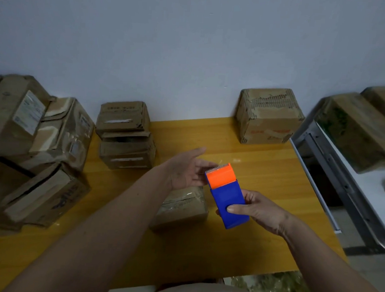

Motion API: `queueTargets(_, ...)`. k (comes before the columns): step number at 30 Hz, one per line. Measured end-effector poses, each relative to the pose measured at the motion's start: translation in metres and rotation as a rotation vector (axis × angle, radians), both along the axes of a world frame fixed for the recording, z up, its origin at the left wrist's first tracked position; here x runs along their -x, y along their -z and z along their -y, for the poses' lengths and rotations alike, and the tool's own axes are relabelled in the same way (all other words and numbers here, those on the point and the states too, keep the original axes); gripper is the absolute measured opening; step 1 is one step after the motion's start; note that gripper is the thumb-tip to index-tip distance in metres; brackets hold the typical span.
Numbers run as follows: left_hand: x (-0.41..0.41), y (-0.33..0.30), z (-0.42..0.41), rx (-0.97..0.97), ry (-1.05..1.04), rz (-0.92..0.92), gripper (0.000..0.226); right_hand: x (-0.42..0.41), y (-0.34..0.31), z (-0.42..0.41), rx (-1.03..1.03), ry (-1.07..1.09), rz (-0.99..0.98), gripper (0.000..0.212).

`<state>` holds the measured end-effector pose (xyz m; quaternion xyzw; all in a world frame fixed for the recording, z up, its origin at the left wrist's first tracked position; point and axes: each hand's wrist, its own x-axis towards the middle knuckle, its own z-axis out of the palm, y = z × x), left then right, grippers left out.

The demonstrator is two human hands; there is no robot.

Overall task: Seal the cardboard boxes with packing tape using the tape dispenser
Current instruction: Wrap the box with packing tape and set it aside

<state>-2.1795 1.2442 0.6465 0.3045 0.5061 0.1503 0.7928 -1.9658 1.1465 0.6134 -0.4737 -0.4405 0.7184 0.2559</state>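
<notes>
A blue tape dispenser with an orange front and a toothed blade is held above the yellow table. My right hand grips its blue body, thumb across the side. My left hand is palm up with relaxed fingers, its fingertips touching the orange end near the blade. Below the dispenser, a small cardboard box lies on the table, partly hidden by my left forearm.
Two small boxes are stacked at the back left of the table. A pile of worn boxes fills the left side. One box stands at the back right by the wall. Beyond the right edge, a metal shelf holds wrapped boxes.
</notes>
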Motion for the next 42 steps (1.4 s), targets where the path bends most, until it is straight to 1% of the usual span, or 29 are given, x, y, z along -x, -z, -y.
queueTargets(2,-0.002,0.001,0.002,-0.002,-0.011,-0.024,0.044,0.002,-0.002,0.001,0.013,-0.003,0.006,0.03)
queueTargets(5,-0.006,0.009,0.003,-0.093,-0.067,-0.125,0.012,0.005,-0.006,0.002,0.028,-0.01,0.027,0.038)
queueTargets(6,-0.007,0.012,0.003,-0.133,-0.089,-0.172,0.006,0.007,-0.009,0.003,0.035,-0.007,0.026,0.039)
queueTargets(9,-0.006,0.023,0.001,-0.245,-0.09,-0.342,0.008,0.016,-0.015,0.008,0.067,0.048,0.035,0.026)
queueTargets(11,-0.006,0.031,0.001,-0.277,-0.075,-0.447,0.014,0.022,-0.016,0.015,0.075,0.069,0.066,0.015)
queueTargets(12,-0.007,0.034,0.002,-0.277,-0.084,-0.48,0.015,0.024,-0.016,0.019,0.077,0.069,0.095,0.012)
queueTargets(14,-0.007,0.038,0.005,-0.273,-0.116,-0.513,0.005,0.026,-0.014,0.032,0.102,0.062,0.176,0.015)
queueTargets(16,-0.007,0.044,0.007,-0.297,-0.125,-0.53,0.003,0.026,-0.011,0.047,0.159,0.061,0.225,0.019)
queueTargets(17,-0.007,0.046,0.008,-0.313,-0.113,-0.535,0.004,0.028,-0.01,0.052,0.18,0.062,0.213,0.018)
queueTargets(18,-0.007,0.049,0.009,-0.327,-0.097,-0.539,0.01,0.03,-0.009,0.056,0.198,0.067,0.208,0.018)
queueTargets(20,-0.01,0.058,0.011,-0.354,-0.047,-0.573,0.02,0.037,-0.008,0.06,0.222,0.09,0.237,0.027)
queueTargets(22,-0.011,0.067,0.011,-0.401,-0.01,-0.659,0.024,0.044,-0.007,0.06,0.248,0.096,0.277,0.036)
queueTargets(24,-0.01,0.072,0.008,-0.469,0.002,-0.751,0.024,0.049,-0.006,0.055,0.266,0.134,0.285,0.035)
queueTargets(26,-0.009,0.074,0.005,-0.524,-0.001,-0.754,0.023,0.052,-0.006,0.049,0.274,0.162,0.293,0.034)
queueTargets(31,-0.01,0.079,-0.001,-0.571,0.043,-0.753,0.021,0.06,-0.003,0.039,0.297,0.167,0.359,0.039)
queueTargets(36,-0.01,0.093,-0.005,-0.564,0.062,-0.769,0.022,0.063,0.0,0.035,0.327,0.16,0.368,0.042)
queueTargets(39,-0.008,0.102,-0.007,-0.555,0.08,-0.779,0.021,0.064,0.001,0.031,0.353,0.178,0.364,0.04)
queueTargets(41,-0.008,0.11,-0.013,-0.502,0.096,-0.789,0.029,0.062,0.001,0.028,0.361,0.189,0.348,0.033)
queueTargets(42,-0.009,0.111,-0.016,-0.447,0.107,-0.813,0.038,0.061,0.001,0.026,0.362,0.187,0.341,0.03)
